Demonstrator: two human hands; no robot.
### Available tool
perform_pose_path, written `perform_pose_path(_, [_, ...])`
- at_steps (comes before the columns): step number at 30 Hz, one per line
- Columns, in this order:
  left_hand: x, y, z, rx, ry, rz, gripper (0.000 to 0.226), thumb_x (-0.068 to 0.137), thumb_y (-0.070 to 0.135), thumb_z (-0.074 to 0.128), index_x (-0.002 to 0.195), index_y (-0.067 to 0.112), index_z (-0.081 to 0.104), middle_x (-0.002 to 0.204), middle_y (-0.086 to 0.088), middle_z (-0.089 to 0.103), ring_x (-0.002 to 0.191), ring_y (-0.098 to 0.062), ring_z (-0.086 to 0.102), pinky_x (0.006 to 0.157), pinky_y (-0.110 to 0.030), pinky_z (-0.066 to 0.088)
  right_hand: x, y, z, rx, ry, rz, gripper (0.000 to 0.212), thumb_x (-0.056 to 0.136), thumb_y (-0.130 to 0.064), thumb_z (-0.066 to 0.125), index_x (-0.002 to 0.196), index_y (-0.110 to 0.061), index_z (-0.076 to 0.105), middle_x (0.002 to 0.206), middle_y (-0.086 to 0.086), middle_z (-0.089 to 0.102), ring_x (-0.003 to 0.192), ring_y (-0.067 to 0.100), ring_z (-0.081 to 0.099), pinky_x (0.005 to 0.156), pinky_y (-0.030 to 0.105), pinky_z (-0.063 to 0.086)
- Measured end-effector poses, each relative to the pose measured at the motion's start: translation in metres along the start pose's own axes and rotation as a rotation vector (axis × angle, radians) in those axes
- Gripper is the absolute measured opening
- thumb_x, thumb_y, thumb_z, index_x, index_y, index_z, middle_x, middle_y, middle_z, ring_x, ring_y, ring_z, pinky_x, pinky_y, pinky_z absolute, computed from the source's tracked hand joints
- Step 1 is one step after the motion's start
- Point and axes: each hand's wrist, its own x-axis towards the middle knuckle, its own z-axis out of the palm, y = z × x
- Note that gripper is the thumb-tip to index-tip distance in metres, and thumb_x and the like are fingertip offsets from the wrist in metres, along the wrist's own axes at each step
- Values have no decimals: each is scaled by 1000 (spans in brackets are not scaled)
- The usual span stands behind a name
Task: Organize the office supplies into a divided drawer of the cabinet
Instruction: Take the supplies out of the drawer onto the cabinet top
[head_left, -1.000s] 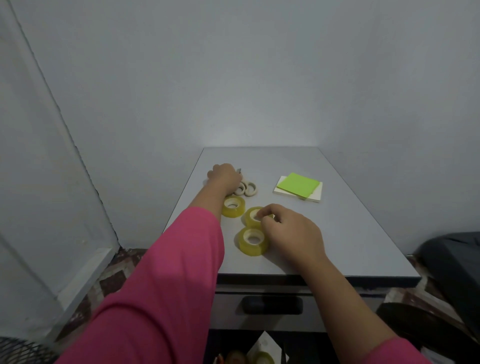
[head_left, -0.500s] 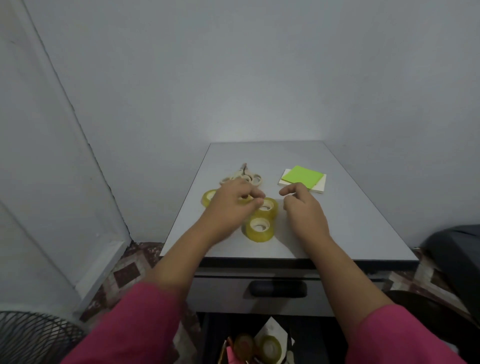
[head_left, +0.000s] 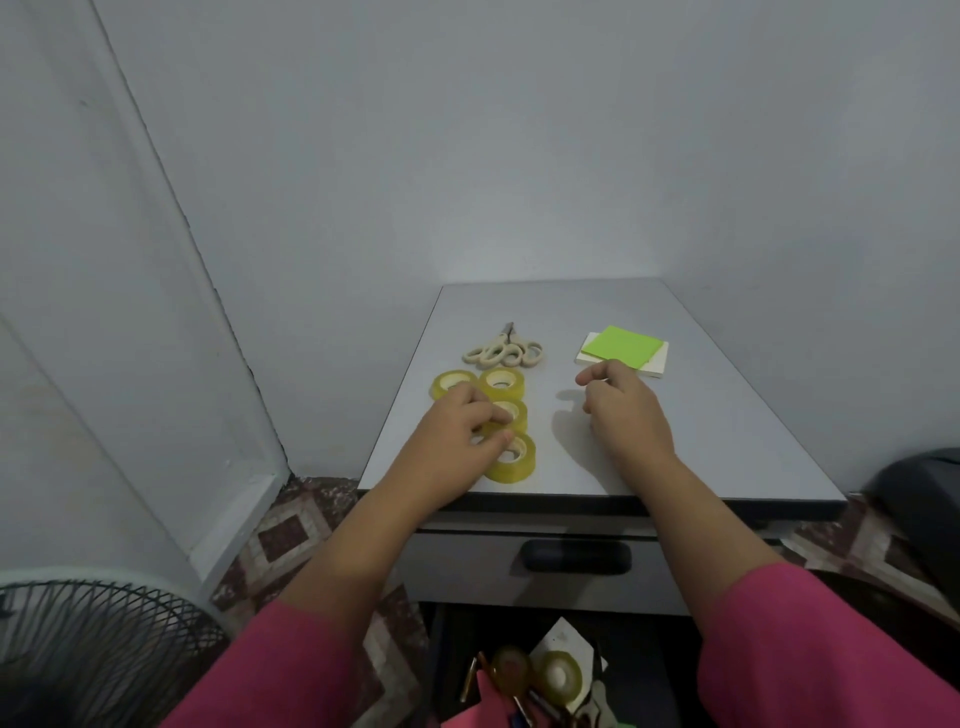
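Several yellow tape rolls (head_left: 502, 382) lie in a cluster on the left of the grey cabinet top (head_left: 727, 441). My left hand (head_left: 452, 441) lies over the near ones. Its curled fingers and thumb pinch the rim of the middle tape roll (head_left: 515, 410), just behind the nearest roll (head_left: 517, 460). Cream-handled scissors (head_left: 504, 353) lie beyond the rolls. A green sticky-note pad (head_left: 626, 344) sits on a white pad (head_left: 655, 364) at the back right. My right hand (head_left: 623, 410) hovers in front of the pads, fingers loosely curled, holding nothing.
The top drawer (head_left: 467, 566) with its black handle (head_left: 576, 556) is closed. Below it an open drawer (head_left: 441, 654) holds tape rolls, paper and pink items. A black wire fan (head_left: 93, 649) stands at the lower left, a dark object (head_left: 914, 499) at the right. Walls close in behind.
My left hand came back from the scissors to the near tape rolls, and the rolls now sit closer together. My right hand left the rolls and moved right, towards the pads.
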Motion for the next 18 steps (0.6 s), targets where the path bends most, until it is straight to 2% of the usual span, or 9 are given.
perform_pose_path(3, [4, -2, 0, 4, 4, -12, 22, 90, 28, 63, 110, 23, 69, 100, 14, 47, 89, 1, 49, 75, -7, 34, 0, 1, 0, -10, 0, -6, 36, 69, -31, 33, 95, -29, 58, 92, -6, 61, 84, 18, 56, 65, 31, 36])
perform_pose_path(7, [6, -6, 3, -46, 35, -15, 20, 89, 28, 64, 108, 25, 69, 103, 13, 50, 89, 0, 50, 75, -5, 34, 4, 4, 1, -17, 2, -20, 22, 84, -23, 39, 95, -29, 58, 91, -6, 60, 86, 19, 55, 69, 32, 37])
perform_pose_path(11, [3, -7, 3, -140, 154, 7, 14, 88, 26, 67, 100, 26, 71, 96, 11, 51, 78, 4, 52, 70, -4, 37, 3, 4, 0, 21, 3, -24, 29, 72, -30, 35, 91, -30, 58, 91, -5, 60, 87, 21, 55, 73, 33, 40])
perform_pose_path(15, [-7, 1, 3, -154, 257, 72, 9, 88, 17, 66, 93, 18, 72, 90, 7, 52, 74, 6, 51, 69, -5, 36, -5, 1, -4, 86, 36, -55, 21, 76, -22, 41, 83, -29, 60, 88, -4, 60, 83, 18, 53, 72, 29, 37])
perform_pose_path(18, [-28, 15, 10, -132, 417, 192, 7, 86, 6, 63, 84, 5, 69, 81, 0, 56, 73, -3, 50, 67, -9, 36, -25, 4, -5, 121, 76, -150, 22, 79, -15, 44, 77, -29, 61, 75, -7, 59, 70, 13, 52, 63, 27, 37])
